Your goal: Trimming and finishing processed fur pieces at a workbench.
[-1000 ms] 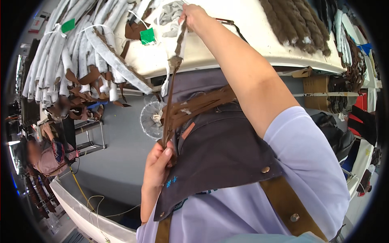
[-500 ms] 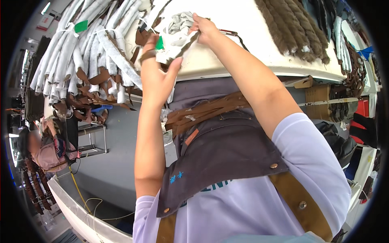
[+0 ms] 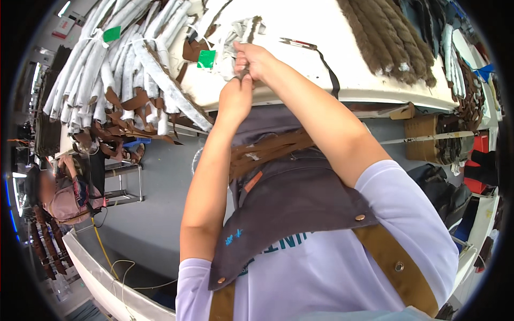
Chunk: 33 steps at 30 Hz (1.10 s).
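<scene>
Close together over the near edge of the white table [image 3: 375, 85], my two hands pinch a narrow brown fur strip [image 3: 256, 27] with a pale backing. My left hand [image 3: 236, 97] is closed, thumb up, just below my right hand [image 3: 252, 60]. The right one is closed too, its fingers curled round the strip. Most of what lies between the fingers is hidden. Crumpled pale grey-white material [image 3: 229, 37] lies behind them, and a green tag [image 3: 206, 59] sits left of my right hand. To the right rest small thread snips [image 3: 298, 44] on a black strap [image 3: 331, 69].
Bundled white-backed strips [image 3: 115, 69] cover the table's left side, some brown pieces [image 3: 131, 101] hanging over the edge. Brown fur lengths [image 3: 383, 35] lie at the right. Brown strips [image 3: 273, 145] hang across my apron [image 3: 294, 198]. Another person [image 3: 69, 192] sits at far left.
My left hand, spread before, has moved right and closed beside my right hand. The right hand has come left and down. The green tag and the snips now show fully.
</scene>
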Tool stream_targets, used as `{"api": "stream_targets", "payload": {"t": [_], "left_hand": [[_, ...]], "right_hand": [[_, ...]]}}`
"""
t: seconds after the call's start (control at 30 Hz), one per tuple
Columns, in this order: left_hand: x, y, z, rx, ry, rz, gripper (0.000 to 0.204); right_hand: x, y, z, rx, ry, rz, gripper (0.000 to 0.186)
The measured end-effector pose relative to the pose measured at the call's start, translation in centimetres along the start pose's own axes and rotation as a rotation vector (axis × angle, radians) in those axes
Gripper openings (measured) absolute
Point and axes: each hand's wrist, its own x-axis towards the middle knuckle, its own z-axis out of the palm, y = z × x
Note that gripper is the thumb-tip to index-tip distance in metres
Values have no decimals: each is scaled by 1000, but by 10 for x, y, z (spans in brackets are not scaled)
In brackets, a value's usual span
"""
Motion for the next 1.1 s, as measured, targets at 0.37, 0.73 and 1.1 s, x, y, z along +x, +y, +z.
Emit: {"api": "stream_targets", "payload": {"t": [0.37, 0.73, 1.1], "left_hand": [[-140, 69, -61, -565, -83, -612, 33], [-270, 26, -120, 322, -11, -593, 56], [-242, -23, -59, 237, -132, -130, 26]], "right_hand": [[29, 10, 6, 41, 180, -94, 24], [-82, 58, 14, -83, -83, -145, 27], [-181, 97, -15, -984, -742, -14, 24]]}}
